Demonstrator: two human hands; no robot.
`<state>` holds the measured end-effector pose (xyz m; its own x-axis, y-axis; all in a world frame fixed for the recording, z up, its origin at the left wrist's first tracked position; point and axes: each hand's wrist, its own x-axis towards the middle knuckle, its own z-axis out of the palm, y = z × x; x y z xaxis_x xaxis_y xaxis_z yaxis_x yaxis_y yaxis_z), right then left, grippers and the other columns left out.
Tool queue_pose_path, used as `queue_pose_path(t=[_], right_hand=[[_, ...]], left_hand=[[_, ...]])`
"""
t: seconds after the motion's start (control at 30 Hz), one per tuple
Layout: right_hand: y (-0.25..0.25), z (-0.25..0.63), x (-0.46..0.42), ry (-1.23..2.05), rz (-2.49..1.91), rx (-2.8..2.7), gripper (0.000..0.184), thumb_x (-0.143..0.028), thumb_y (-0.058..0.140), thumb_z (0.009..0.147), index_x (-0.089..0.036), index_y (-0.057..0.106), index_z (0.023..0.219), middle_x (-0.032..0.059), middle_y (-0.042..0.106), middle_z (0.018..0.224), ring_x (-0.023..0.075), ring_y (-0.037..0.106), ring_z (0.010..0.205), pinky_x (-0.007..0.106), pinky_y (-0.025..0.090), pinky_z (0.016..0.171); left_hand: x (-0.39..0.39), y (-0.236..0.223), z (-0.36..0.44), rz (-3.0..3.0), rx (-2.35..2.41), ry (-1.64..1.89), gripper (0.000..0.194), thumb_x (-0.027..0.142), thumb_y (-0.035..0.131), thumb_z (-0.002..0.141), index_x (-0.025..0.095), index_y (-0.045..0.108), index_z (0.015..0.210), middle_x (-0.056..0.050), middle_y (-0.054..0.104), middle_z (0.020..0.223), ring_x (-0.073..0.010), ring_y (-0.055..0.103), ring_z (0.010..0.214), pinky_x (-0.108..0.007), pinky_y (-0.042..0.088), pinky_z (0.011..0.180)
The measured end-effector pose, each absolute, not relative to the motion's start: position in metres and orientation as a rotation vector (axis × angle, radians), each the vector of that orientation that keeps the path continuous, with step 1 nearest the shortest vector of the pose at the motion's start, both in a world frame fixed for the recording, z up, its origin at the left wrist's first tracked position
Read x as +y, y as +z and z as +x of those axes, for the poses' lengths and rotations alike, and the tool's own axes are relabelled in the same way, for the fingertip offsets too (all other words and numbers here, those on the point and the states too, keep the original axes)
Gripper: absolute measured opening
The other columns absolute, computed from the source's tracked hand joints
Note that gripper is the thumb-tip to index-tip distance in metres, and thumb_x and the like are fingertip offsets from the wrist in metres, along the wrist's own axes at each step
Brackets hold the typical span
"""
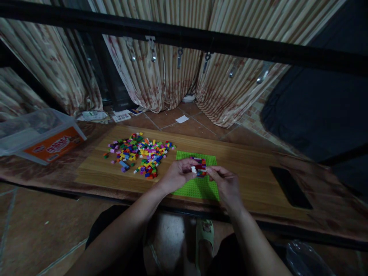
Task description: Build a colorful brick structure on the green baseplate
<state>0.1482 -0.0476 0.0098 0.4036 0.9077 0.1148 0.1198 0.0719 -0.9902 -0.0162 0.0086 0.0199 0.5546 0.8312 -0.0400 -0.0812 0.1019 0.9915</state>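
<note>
A bright green studded baseplate (197, 190) lies on the wooden board in front of me. On its upper half stands a small build of red, blue and other coloured toy bricks (202, 173), partly covered by my fingers. My left hand (178, 175) comes in over the baseplate from the left, pinching a small white toy brick (193, 169) between thumb and fingers. From the other side my right hand (228, 186) has thumb and fingertips closed at the right edge of the build. What sits between those right fingertips is too small to make out.
Left of the baseplate a loose heap of toy bricks (146, 151) spreads over the wooden board (244, 165). A clear plastic bin (46, 130) with an orange label stands far left. On the right rests a dark flat phone-like slab (290, 188). A dark bar (184, 32) crosses above.
</note>
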Motion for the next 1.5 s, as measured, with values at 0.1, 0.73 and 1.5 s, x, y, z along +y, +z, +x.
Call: queue_pose_path(t=[0.1,0.73,1.5], right_hand=[[0.010,0.155,-0.048,0.604,-1.451,-1.080,0.015,-0.036,0.072,0.071,-0.021,0.073,0.073,0.0014,0.069,0.071,0.0169,0.060,0.068,0.030,0.045,0.067],[-0.009,0.146,-0.041,0.083,-1.604,-1.730,0.012,-0.030,0.062,0.084,-0.024,0.072,0.080,0.0051,0.063,0.092,0.0216,0.059,0.089,0.036,0.048,0.080],[-0.026,0.144,-0.032,0.697,-1.663,-0.962,0.037,-0.041,0.079,0.055,-0.020,0.060,0.078,-0.0010,0.063,0.068,0.0168,0.058,0.063,0.030,0.043,0.062]], left_hand=[[0.015,0.017,-0.024,1.422,0.866,0.708,0.026,0.009,0.060,0.072,0.015,0.067,0.097,0.002,0.063,0.072,-0.0097,0.054,0.064,-0.022,0.041,0.063],[0.013,0.008,-0.032,1.941,0.839,0.416,0.041,0.016,0.052,0.076,0.020,0.066,0.114,0.002,0.058,0.070,-0.0112,0.048,0.062,-0.022,0.036,0.058],[0.007,0.006,-0.024,1.924,0.748,0.479,0.047,0.009,0.051,0.073,0.021,0.064,0.117,0.001,0.058,0.071,-0.0117,0.049,0.061,-0.022,0.036,0.056]])
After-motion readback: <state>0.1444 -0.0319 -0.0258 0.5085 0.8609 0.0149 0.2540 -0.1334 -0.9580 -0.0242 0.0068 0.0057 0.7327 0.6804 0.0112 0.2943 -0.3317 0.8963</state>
